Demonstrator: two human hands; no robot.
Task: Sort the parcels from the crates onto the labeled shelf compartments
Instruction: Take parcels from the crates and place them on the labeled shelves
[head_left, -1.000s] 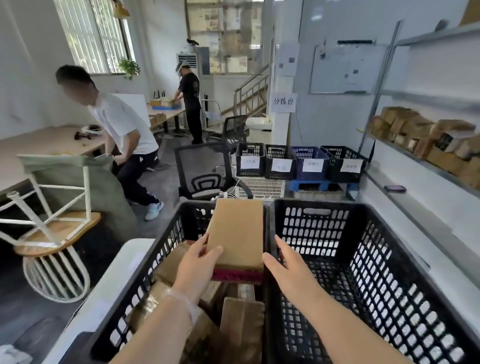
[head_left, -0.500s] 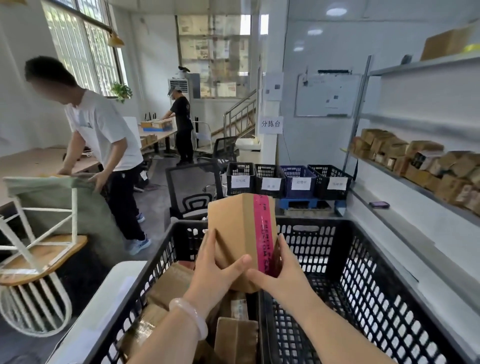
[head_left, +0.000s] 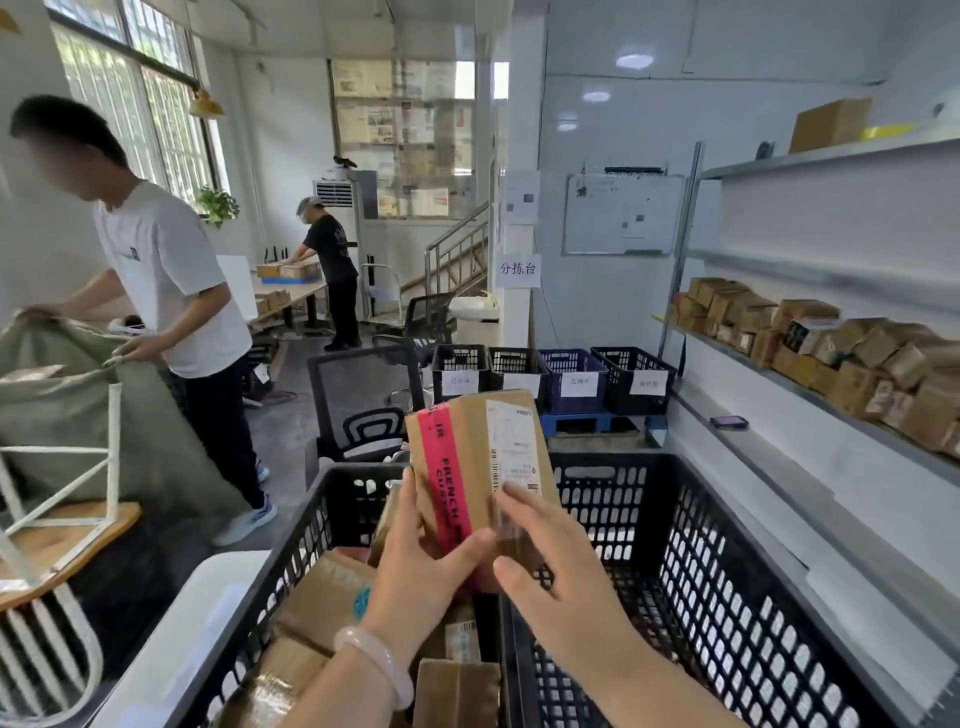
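Observation:
I hold a brown cardboard parcel (head_left: 470, 441) with red tape and a white shipping label upright above two black crates. My left hand (head_left: 415, 566) grips its lower left side, thumb across the red tape. My right hand (head_left: 550, 561) holds its lower right edge, fingers over the label. The left crate (head_left: 291, 551) contains several brown parcels (head_left: 322, 597). The right crate (head_left: 727, 571) shows only its bare mesh floor. On the right, a metal shelf (head_left: 779, 374) carries several brown boxes (head_left: 831, 348).
Four small labeled bins (head_left: 550, 379) stand on the floor ahead. A black office chair (head_left: 363, 410) sits behind the crates. One person (head_left: 166, 291) handles a green sack at left; another stands at a far table. A phone (head_left: 728, 421) lies on the lower ledge.
The parcel has been lifted out of the left crate and turned, so its labeled face now points toward me. Both hands shifted their grip on it. The view tilted upward.

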